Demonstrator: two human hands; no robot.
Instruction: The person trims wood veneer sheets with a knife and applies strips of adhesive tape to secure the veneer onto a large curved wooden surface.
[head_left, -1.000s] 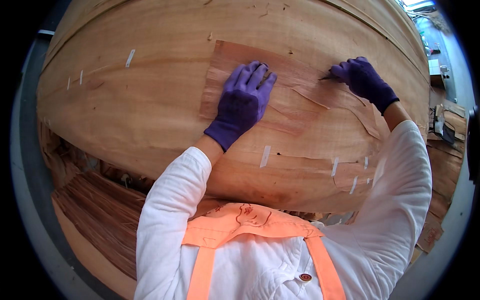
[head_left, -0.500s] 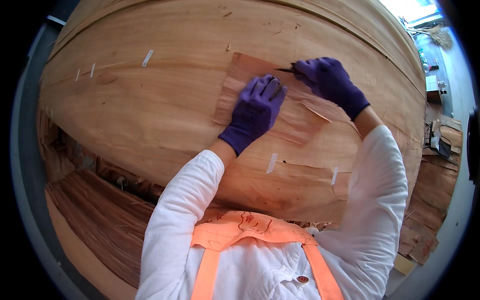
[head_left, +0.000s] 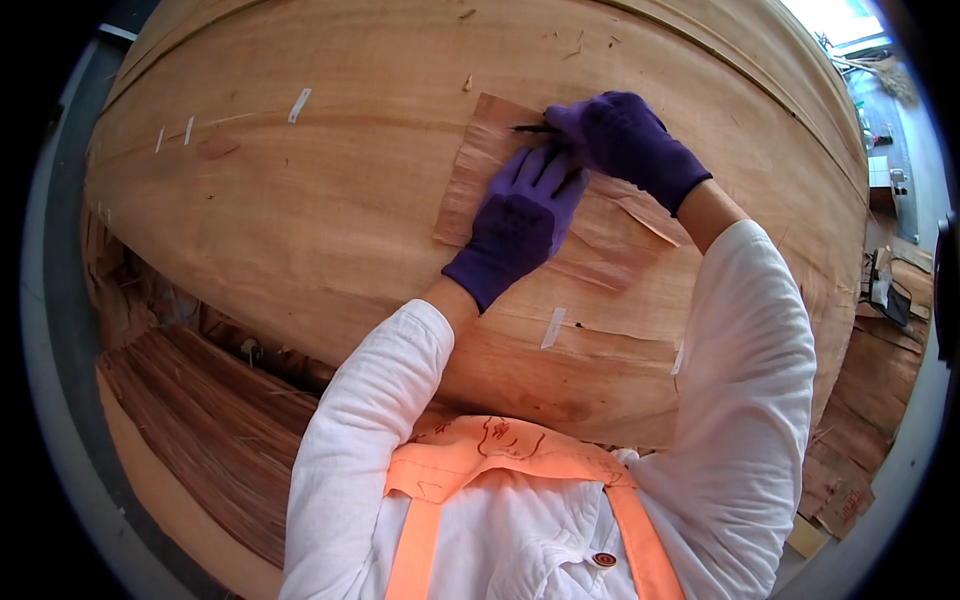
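A thin reddish veneer piece [head_left: 462, 190] lies on a broad, pale wood veneer sheet [head_left: 330, 220]. My left hand [head_left: 518, 218], in a purple glove, rests flat on the reddish piece with its fingers stretched out. Just beyond those fingertips, my gloved right hand [head_left: 632, 145] is closed around a slim dark knife [head_left: 532, 128]. The blade points left over the upper part of the piece, and its handle is hidden in the glove. To the right of my left hand, the piece has a torn, lifted edge [head_left: 650, 222].
Short white tape strips [head_left: 553, 328] sit on the pale sheet, with small wood chips [head_left: 467, 83] toward the far side. A stack of dark reddish veneer [head_left: 200, 430] lies at lower left. Wood scraps [head_left: 850, 440] and a broom [head_left: 893, 82] are at the right.
My right hand has moved left with the knife, coming right up to my left hand's fingertips. The left hand stays at about the same place on the reddish piece.
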